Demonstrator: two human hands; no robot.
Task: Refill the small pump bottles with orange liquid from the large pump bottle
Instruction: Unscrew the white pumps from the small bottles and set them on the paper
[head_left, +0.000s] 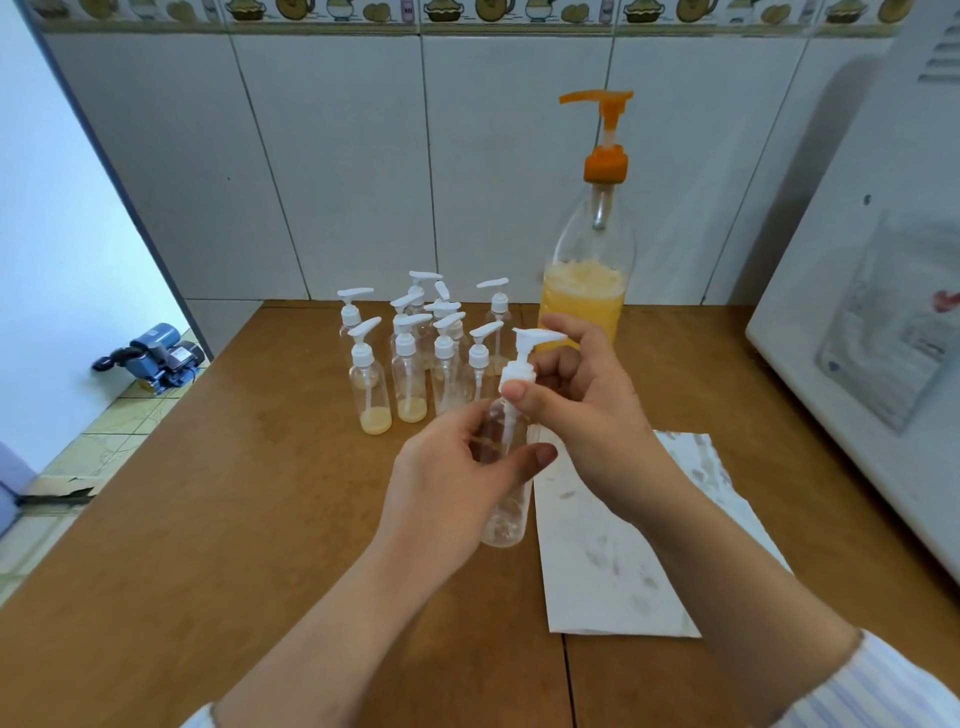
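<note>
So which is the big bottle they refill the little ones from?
Look to the back of the wooden table, against the tiled wall. Right of the cluster of small pump bottles stands the large pump bottle. It is the tallest, with the only orange pump, and is partly full of orange liquid.

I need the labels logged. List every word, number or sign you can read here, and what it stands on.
None can be read for certain.
Tile border: small print on a pictured jar, too blurred to read.
Plastic sleeve on the white appliance: printing too blurred to read.
Bottles: no labels visible.
</note>
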